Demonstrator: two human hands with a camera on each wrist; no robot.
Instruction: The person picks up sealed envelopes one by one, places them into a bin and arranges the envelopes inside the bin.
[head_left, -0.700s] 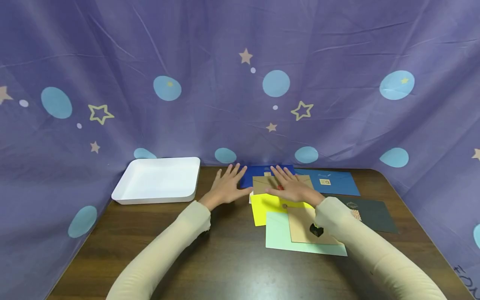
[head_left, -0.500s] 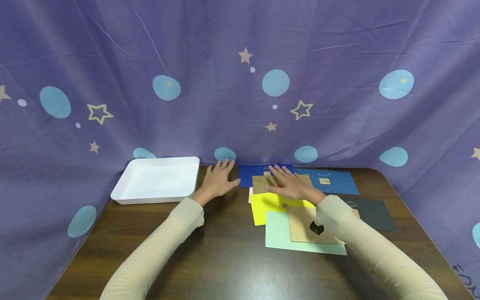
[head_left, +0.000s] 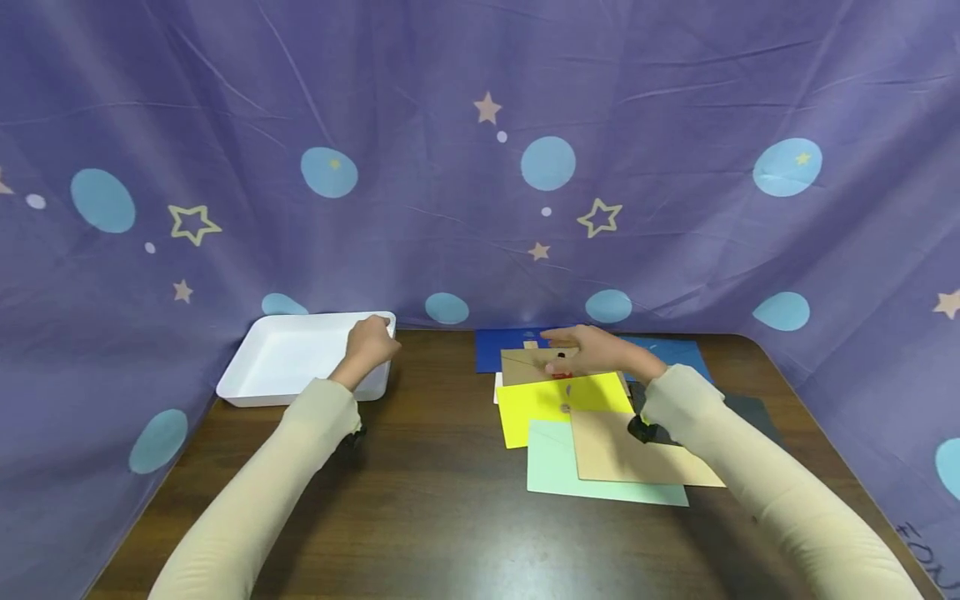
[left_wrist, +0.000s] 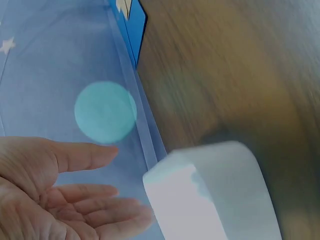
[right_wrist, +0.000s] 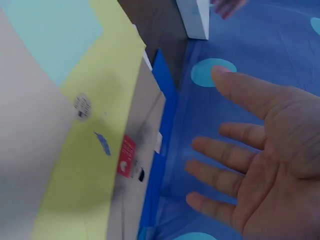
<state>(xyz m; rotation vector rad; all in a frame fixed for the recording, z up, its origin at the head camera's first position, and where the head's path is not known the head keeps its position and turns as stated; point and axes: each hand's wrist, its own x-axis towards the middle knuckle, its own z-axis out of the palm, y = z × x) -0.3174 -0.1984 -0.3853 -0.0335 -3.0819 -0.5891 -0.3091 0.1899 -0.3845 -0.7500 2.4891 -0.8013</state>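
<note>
White tray (head_left: pixel 292 354) now near my left hand (head_left: pixel 370 343), just swung from the envelopes (head_left: pixel 531 404); my right hand (head_left: pixel 592 348) hovers there, both loose and empty, no envelope gripped yet

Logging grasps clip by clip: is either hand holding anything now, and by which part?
Nothing is held: the left hand is near the white tray, the right hand above the envelopes, each with nothing between thumb and fingers.

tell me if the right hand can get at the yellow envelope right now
Probably yes: the right hand holds nothing, and the yellow envelope lies close by with its far edge uncovered. The mint envelope and lower tan envelope seem to overlap only its near part.
</note>
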